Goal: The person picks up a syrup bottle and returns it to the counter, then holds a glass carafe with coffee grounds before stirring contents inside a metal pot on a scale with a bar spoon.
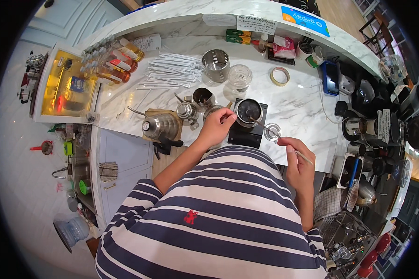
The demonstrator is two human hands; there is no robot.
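Note:
A metal cup (240, 122) with a dark inside stands on a black flat scale (245, 139) at the counter's near edge. My left hand (215, 126) is closed at the cup's left side, thumb and forefinger together by its rim. In my right hand (300, 162) is a long-handled spoon (264, 125), held slanting between thumb and fingers. Its far end dips into the cup, over dark contents. Beneath the handle, right of the scale, lies a small round clear-and-metal dish or lid (272, 132). Left of the cup, a glass vessel (211, 111) is partly hidden behind my left hand.
Left stand a gooseneck kettle (162, 125), a small metal pot (186, 111) and a metal pitcher (204, 96). Farther back are wrapped straws (172, 70), a perforated holder (216, 65), a glass jar (239, 77) and a tape roll (280, 76). Equipment crowds the right.

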